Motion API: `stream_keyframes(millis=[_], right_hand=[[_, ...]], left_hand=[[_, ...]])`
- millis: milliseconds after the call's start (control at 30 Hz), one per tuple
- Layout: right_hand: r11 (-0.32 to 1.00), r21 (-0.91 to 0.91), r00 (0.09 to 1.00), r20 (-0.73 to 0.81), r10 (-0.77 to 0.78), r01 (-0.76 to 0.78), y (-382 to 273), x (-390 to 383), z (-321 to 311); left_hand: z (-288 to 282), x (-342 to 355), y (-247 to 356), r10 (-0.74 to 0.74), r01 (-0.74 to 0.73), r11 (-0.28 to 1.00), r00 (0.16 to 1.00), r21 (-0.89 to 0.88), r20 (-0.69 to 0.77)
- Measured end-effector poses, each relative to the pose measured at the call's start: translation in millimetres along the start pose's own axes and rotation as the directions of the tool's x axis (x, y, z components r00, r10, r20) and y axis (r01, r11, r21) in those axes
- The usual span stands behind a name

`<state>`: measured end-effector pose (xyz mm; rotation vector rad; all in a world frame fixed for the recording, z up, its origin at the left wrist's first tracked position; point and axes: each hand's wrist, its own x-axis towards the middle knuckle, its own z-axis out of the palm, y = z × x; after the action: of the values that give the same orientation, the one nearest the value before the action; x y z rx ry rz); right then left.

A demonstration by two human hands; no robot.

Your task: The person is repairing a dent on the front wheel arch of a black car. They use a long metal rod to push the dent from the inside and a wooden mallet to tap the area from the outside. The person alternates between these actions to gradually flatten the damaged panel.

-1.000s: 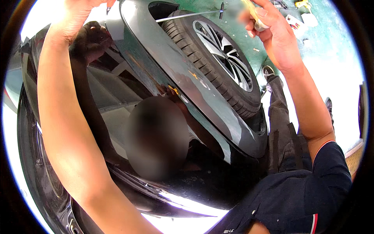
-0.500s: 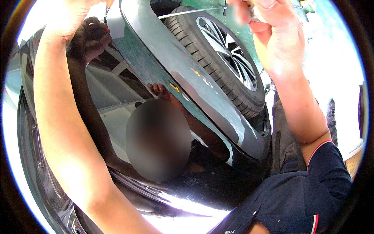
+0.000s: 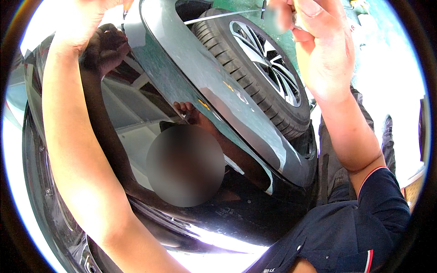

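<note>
My right hand (image 3: 325,50) is at the upper right, fingers curled around the end of a long thin metal rod (image 3: 223,16). The rod runs left past the top of the tyre (image 3: 246,75), and its far end is hidden behind the edge of a glossy dark car fender (image 3: 186,59). My left hand (image 3: 82,22) is at the upper left, above the black hood (image 3: 132,91), its fingers cut off by the picture's edge. A slim dark tip (image 3: 125,14) pokes out below its fingers beside the fender; the rest of that object is out of view.
A silver-and-black alloy rim (image 3: 268,63) sits in the turned front wheel. Small yellow marks (image 3: 204,104) show on the bodywork, which mirrors my arms. My dark trouser leg (image 3: 334,150) is right of the wheel. Green floor (image 3: 273,34) shows beyond the tyre.
My right hand has shifted very slightly, with the rod still in it. The left arm has moved a little to the right in the picture. Both holds look the same.
</note>
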<state>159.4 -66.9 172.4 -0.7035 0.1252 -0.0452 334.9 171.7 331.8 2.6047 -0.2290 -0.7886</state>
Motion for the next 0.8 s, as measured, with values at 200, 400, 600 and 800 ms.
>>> stream_keyframes(millis=[200,400,600,800], right_hand=[[0.97,-0.029,0.924,0.297,0.24,-0.242,1,-10,-8],[1.0,-0.002,1.0,0.007,0.015,-0.015,9,-2,-4],[0.969,-0.025,0.886,0.398,0.237,-0.248,7,-7,-9],[0.996,0.061,0.994,0.086,0.061,-0.067,9,-5,1]], left_hand=[[-19,8,-26,-0.003,-0.012,0.977,0.998,0.211,0.068],[0,3,1,-0.004,0.003,0.999,1.0,0.038,0.028],[-14,6,-31,0.057,-0.045,0.949,0.998,0.312,-0.031],[5,0,1,0.002,-0.004,0.997,1.0,-0.074,-0.017]])
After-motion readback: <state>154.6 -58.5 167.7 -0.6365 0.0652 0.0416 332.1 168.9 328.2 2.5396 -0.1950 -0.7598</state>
